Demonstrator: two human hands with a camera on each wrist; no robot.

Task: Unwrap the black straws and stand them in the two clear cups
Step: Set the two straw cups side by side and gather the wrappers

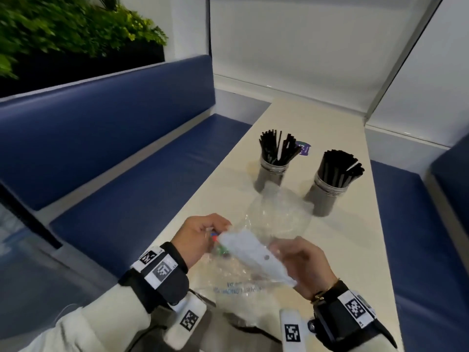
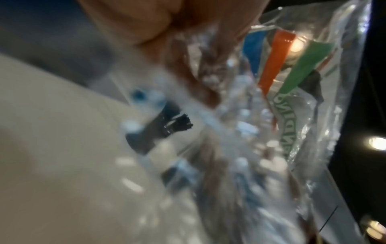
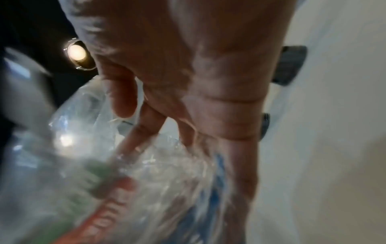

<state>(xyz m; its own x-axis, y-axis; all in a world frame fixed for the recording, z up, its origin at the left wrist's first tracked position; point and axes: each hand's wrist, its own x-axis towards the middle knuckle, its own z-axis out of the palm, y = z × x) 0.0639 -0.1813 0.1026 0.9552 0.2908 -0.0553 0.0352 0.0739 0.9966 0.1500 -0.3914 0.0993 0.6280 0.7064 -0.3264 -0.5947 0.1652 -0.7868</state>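
Two cups stand on the table, each full of black straws: the left cup (image 1: pixel 272 171) and the right cup (image 1: pixel 329 191). In front of them both hands hold an emptied clear plastic wrapper (image 1: pixel 275 219) with a white header strip (image 1: pixel 253 255). My left hand (image 1: pixel 215 232) pinches the end with the coloured print. My right hand (image 1: pixel 281 252) grips the other end of the strip. The left wrist view is blurred and shows the wrapper's blue, orange and green stripes (image 2: pixel 292 66). In the right wrist view my fingers (image 3: pixel 142 132) curl into the crinkled wrapper (image 3: pixel 100 165).
The cream table (image 1: pixel 355 250) is narrow, with blue bench seats on the left (image 1: pixel 132 179) and the right (image 1: pixel 418 237). A purple sticker (image 1: pixel 303 148) lies behind the left cup. White walls close off the far end, and green plants (image 1: pixel 63 29) sit at the upper left.
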